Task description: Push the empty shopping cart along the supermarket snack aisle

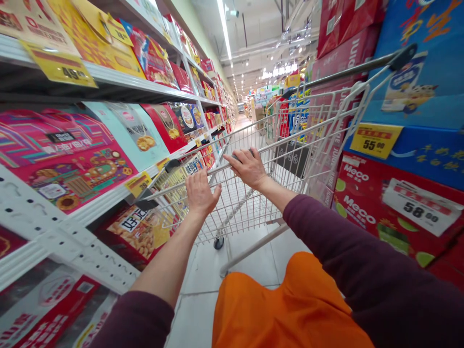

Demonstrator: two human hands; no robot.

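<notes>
Item: wire shopping cart (pixel 250 208), on the aisle floor directly ahead of the person.
Contact point: cart's rear rail (pixel 219 168), held by both hands.
Left hand (pixel 200 193): closed on the rail.
Right hand (pixel 247 168): closed on the rail, fingers over a black fitting.
Hand spacing: apart, close together.
Left side: white shelving (pixel 43 220) stocked with boxed goods.
Right side: stacked red Meco cartons (pixel 377 203), priced 58.00 (pixel 420 208).
Floor: pale tiles (pixel 195 314).

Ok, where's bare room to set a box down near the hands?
Free: the wire basket of the shopping cart, past the left hand and right hand on the cart handle, and the floor tiles beside the orange cloth. Crowded: shelved boxes on the left, red Meco cartons on the right.
</notes>
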